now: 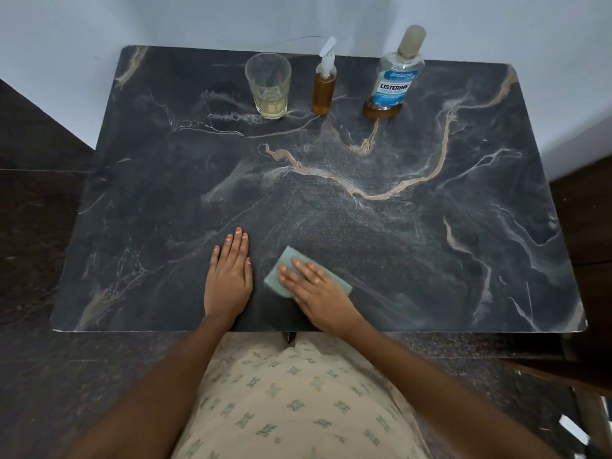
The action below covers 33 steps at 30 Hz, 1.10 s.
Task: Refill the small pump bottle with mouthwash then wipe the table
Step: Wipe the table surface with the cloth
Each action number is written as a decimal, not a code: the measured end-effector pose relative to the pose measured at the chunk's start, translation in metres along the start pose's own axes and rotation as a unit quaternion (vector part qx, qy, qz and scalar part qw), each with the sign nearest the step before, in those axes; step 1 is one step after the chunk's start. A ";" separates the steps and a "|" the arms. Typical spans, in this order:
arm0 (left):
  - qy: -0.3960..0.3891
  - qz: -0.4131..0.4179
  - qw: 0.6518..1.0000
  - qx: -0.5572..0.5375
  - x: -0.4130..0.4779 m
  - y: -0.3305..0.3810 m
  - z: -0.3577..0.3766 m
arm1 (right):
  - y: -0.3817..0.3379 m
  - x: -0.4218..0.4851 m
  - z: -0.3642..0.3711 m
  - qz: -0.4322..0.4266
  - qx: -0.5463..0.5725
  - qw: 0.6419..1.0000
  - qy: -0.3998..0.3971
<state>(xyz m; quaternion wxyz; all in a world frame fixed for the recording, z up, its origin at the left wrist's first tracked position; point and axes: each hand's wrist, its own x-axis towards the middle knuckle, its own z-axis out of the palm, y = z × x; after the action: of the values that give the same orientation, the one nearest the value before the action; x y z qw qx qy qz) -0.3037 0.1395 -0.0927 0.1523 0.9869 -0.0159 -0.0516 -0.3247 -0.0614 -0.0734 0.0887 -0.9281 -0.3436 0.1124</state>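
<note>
A small pump bottle filled with amber liquid stands at the back of the dark marble table, its white pump head on. To its right stands a Listerine mouthwash bottle, capped, with a little amber liquid at the bottom. My right hand lies flat on a pale green folded cloth near the front edge, fingers spread over it and pressing it to the table. My left hand rests palm down on the bare tabletop just left of the cloth, holding nothing.
A clear drinking glass with a little pale liquid stands left of the pump bottle. A white wall runs behind the table. Dark floor lies to the left, and a wooden frame stands at the lower right.
</note>
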 end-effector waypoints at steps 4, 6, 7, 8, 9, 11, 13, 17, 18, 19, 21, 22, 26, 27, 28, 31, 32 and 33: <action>0.001 -0.002 1.000 -0.003 0.000 0.000 0.000 | 0.040 -0.033 -0.009 -0.076 -0.061 0.995 -0.007; 0.000 -0.002 1.000 -0.001 0.000 0.000 0.000 | 0.063 -0.025 -0.018 -0.046 -0.040 0.998 0.008; 0.000 -0.002 1.000 0.001 0.000 -0.001 0.001 | 0.071 -0.016 -0.022 -0.008 -0.017 1.000 0.010; -0.002 -0.003 1.000 0.002 0.000 -0.001 0.001 | 0.074 -0.004 -0.026 0.034 0.007 0.999 0.011; -0.004 -0.004 1.000 0.002 0.000 -0.001 0.002 | 0.074 0.008 -0.028 0.073 0.024 0.997 0.016; -0.008 -0.005 1.000 0.004 0.000 -0.001 0.002 | 0.065 0.034 -0.027 0.125 0.048 0.990 0.032; -0.008 -0.004 1.000 0.005 0.000 -0.002 0.001 | 0.046 0.053 -0.025 0.142 0.055 0.988 0.033; -0.011 0.001 1.000 0.002 0.000 -0.001 -0.001 | 0.003 0.041 -0.012 0.033 0.008 0.999 0.040; -0.013 0.002 1.000 0.003 0.001 -0.002 -0.002 | -0.001 0.032 -0.010 0.008 -0.015 0.999 0.037; -0.016 0.005 1.000 0.005 0.002 -0.002 -0.002 | -0.001 0.024 -0.009 -0.011 -0.026 0.999 0.030; -0.023 0.014 1.000 0.008 0.004 -0.004 -0.004 | 0.009 0.014 -0.009 -0.052 -0.043 0.998 0.019; -0.027 0.020 0.999 0.009 0.007 -0.006 -0.005 | 0.018 0.013 -0.012 -0.065 -0.053 0.996 0.015; -0.036 0.033 0.999 0.015 0.020 -0.013 -0.009 | 0.067 0.031 -0.029 0.027 -0.003 0.999 0.026; -0.038 0.036 0.998 0.020 0.022 -0.014 -0.009 | 0.079 0.039 -0.034 0.067 0.016 0.997 0.036; -0.041 0.039 0.998 0.022 0.024 -0.014 -0.010 | 0.088 0.049 -0.038 0.107 0.032 0.992 0.050; -0.040 0.042 0.998 0.025 0.024 -0.015 -0.010 | 0.097 0.088 -0.040 0.212 0.066 0.970 0.100; -0.040 0.042 0.998 0.028 0.024 -0.015 -0.010 | 0.092 0.102 -0.039 0.235 0.074 0.963 0.114; -0.041 0.042 0.998 0.030 0.024 -0.014 -0.011 | 0.085 0.116 -0.038 0.242 0.079 0.959 0.123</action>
<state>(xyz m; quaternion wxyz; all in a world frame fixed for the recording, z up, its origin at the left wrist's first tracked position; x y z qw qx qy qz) -0.2786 0.1554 -0.0891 0.1235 0.9866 -0.0647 -0.0850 -0.1769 -0.0519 -0.0749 0.1734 -0.9803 -0.0850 0.0419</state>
